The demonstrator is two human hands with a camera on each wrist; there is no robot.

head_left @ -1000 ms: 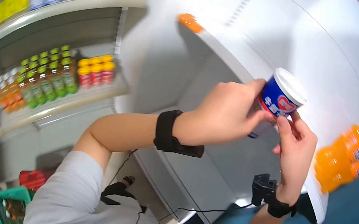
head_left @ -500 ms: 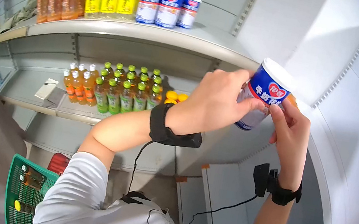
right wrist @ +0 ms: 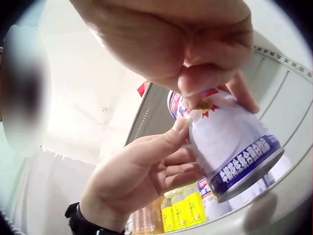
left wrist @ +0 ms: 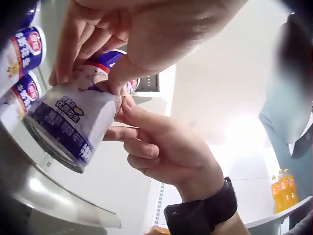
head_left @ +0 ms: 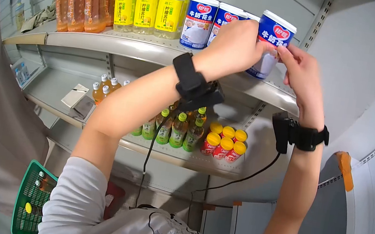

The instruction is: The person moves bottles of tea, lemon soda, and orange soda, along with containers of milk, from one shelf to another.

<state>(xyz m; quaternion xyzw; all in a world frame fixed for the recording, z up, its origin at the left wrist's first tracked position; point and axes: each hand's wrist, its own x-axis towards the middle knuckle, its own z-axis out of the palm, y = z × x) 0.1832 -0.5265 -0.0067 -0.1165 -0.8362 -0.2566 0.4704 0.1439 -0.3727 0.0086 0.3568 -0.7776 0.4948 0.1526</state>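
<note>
Both hands grip one blue and white can with a white lid [head_left: 275, 32], held at the front edge of the upper shelf, right of similar cans [head_left: 198, 22]. The left hand [head_left: 236, 50] holds its left side, thumb across the front; the right hand [head_left: 303, 74] pinches its right side with thumb and fingers. In the left wrist view the can [left wrist: 73, 112] is tilted, its base toward the shelf edge. The right wrist view shows the can's printed side [right wrist: 230, 142] between the left hand [right wrist: 142, 171] and the right hand [right wrist: 181, 44].
Orange bottles [head_left: 95, 0] and yellow-labelled bottles [head_left: 146, 8] stand left on the upper shelf [head_left: 125, 47]. Below are green-capped bottles [head_left: 179, 130] and red cans with yellow lids [head_left: 225, 145]. A green basket [head_left: 25, 199] is at lower left; cables hang from the wrists.
The head view has turned left from the side shelving to the drinks shelves. Both hands have carried the can to the upper shelf's edge, beside the similar cans, keeping their hold.
</note>
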